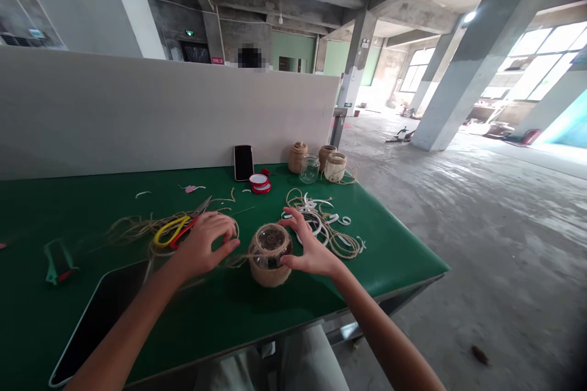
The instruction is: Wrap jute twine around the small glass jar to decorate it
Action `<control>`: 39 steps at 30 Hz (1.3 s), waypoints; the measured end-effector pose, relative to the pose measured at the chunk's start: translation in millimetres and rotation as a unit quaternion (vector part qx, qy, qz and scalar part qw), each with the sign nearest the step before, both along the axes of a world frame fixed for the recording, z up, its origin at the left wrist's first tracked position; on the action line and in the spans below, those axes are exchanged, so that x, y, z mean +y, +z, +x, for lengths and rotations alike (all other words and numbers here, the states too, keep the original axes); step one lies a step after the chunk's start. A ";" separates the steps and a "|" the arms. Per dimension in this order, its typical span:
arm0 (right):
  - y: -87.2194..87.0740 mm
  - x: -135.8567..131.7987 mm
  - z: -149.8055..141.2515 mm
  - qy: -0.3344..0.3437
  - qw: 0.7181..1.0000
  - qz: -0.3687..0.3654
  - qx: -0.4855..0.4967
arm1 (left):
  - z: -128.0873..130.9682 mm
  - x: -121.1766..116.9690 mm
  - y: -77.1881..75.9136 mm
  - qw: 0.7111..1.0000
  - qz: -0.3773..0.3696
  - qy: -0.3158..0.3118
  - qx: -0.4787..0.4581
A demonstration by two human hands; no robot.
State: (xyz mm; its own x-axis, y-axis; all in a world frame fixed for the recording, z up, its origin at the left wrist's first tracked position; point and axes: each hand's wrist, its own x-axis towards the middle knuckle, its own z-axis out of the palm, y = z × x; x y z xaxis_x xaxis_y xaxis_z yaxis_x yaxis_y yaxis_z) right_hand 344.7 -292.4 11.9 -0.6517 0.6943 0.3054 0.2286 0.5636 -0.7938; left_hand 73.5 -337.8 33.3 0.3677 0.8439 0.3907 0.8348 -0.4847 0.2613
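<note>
A glass jar [270, 259] stands on the green tabletop with its base facing up, and twine wraps its lower part and its top. My right hand [309, 247] grips its right side, thumb in front and fingers behind. To the left of the jar, my left hand [208, 238] hovers with curled fingers and the thumb apart from them. A loose twine strand [236, 261] runs from the jar toward the left, below that hand. Scissors [177, 232] with yellow and red handles lie just beyond my left wrist, on a bundle of twine [131, 227].
Right of the jar lies a tangle of twine and white strips [328, 226]. Behind are red tape rolls [260, 183], a phone [243, 162], a clear jar [309, 169] and several twine-wrapped jars [298, 157]. A tablet [98, 317] and green clip-like object [59, 263] lie left. A white partition [165, 113] borders the back.
</note>
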 end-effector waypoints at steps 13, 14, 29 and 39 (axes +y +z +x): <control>5.9 -12.6 12.0 -0.026 0.999 0.040 -0.006 | 24.8 -50.5 -29.5 0.990 -0.139 -0.027 -0.004; 6.7 -17.0 10.4 -0.053 0.997 0.052 -0.017 | 24.8 -52.7 -29.9 0.989 -0.141 -0.038 0.000; -7.1 -36.6 -18.8 -0.215 0.969 0.101 -0.067 | 11.9 -53.5 -14.8 0.968 -0.146 0.068 -0.194; -6.0 -30.8 -13.3 -0.173 0.979 0.098 -0.052 | 12.3 -32.8 -15.9 0.974 -0.120 0.093 -0.170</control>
State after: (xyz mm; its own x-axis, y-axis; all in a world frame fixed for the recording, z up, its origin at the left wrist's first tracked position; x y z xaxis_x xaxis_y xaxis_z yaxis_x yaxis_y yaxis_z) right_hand 331.4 -323.2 5.9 -0.4226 0.8135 0.3994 0.5074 0.5776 -0.6395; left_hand 85.9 -370.6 17.4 0.0842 0.9652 0.2475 0.7473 -0.2255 0.6251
